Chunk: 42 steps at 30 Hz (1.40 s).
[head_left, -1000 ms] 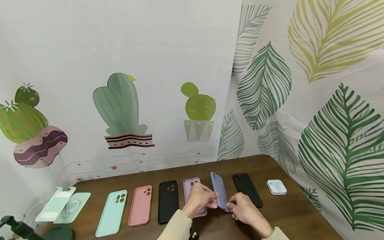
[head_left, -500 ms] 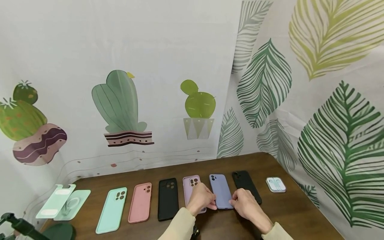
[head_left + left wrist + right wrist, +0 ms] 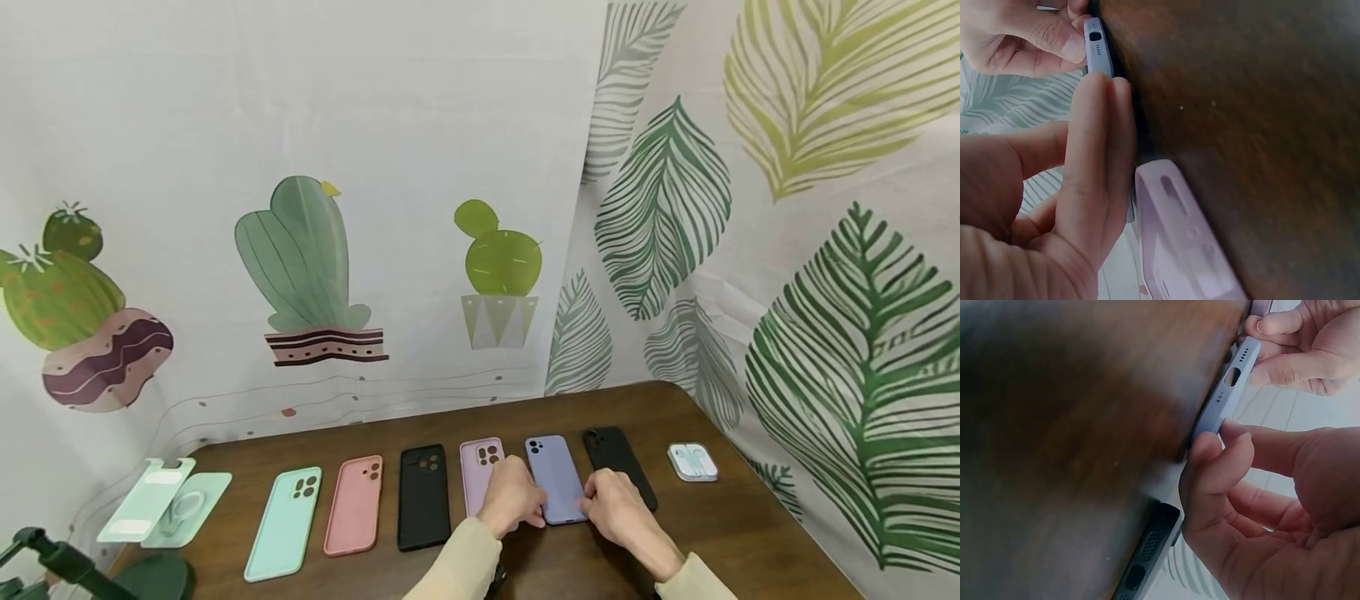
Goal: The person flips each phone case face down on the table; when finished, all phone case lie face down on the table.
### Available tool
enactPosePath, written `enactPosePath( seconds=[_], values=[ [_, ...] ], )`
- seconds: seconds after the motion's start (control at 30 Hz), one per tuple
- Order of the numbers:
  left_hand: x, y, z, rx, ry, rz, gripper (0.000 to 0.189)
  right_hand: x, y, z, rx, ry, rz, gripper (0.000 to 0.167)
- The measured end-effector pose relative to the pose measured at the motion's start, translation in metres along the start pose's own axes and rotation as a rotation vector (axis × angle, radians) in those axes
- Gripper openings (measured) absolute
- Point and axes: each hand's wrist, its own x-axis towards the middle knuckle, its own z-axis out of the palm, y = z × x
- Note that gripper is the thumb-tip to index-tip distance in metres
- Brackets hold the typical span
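A lavender-blue phone case (image 3: 557,479) lies back side up on the brown table (image 3: 360,579), camera cutouts at its far end. My left hand (image 3: 513,497) holds its near left edge, thumb on the back and fingers along the side. At the near right corner, my right hand (image 3: 617,504) pinches the case between thumb and curled fingers. The right wrist view shows the port hole in the near edge of the blue case (image 3: 1229,378) between both hands. A lilac phone case (image 3: 477,475) sits just left, partly covered by my left hand. Right of the blue one is a black phone case (image 3: 621,462).
Further left in the row are another black case (image 3: 423,504), a pink case (image 3: 352,508) and a mint case (image 3: 283,525). A mint folding stand (image 3: 150,500) and a dark green round base (image 3: 157,577) stand far left. Boxed earphones (image 3: 692,462) lie right.
The blue case was tilted up on its edge between both hands a second ago and has come down flat. Since then my hands have shifted only slightly, still at its near end.
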Motion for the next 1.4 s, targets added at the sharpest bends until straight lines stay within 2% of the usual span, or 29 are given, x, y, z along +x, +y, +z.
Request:
enactPosePath(
  seconds=[0.3, 0.4, 0.53, 0.7, 0.9, 1.1, 1.2, 1.33, 1.4],
  values=[
    [0.016, -0.011, 0.002, 0.071, 0.005, -0.036, 0.025, 0.005, -0.007, -0.002, 0.008, 0.012, -0.015, 0.024],
    [0.014, -0.007, -0.004, 0.031, -0.008, -0.058, 0.025, 0.002, -0.019, -0.011, 0.002, -0.009, 0.019, 0.021],
    [-0.001, 0.007, -0.018, -0.014, -0.022, -0.045, 0.025, -0.015, -0.050, -0.036, 0.017, -0.016, 0.054, 0.015],
    [-0.010, 0.014, -0.036, 0.035, -0.033, 0.014, 0.017, -0.034, -0.083, -0.060, 0.046, -0.003, 0.054, 0.018],
    [-0.017, 0.018, -0.057, 0.109, -0.011, 0.023, 0.015, -0.045, -0.100, -0.059, 0.088, 0.033, -0.013, 0.020],
    [-0.020, 0.007, -0.073, 0.253, 0.120, 0.088, 0.018, -0.047, -0.111, -0.047, 0.145, 0.031, -0.073, 0.021],
    [-0.023, -0.003, -0.079, 0.290, 0.177, 0.102, 0.027, -0.046, -0.111, -0.035, 0.137, 0.041, -0.130, 0.021],
    [-0.028, -0.018, -0.084, 0.294, 0.188, 0.081, 0.048, -0.048, -0.120, -0.029, 0.148, 0.031, -0.154, 0.020],
    [-0.030, -0.023, -0.086, 0.290, 0.178, 0.064, 0.051, -0.051, -0.129, -0.029, 0.170, 0.006, -0.126, 0.020]
  ],
)
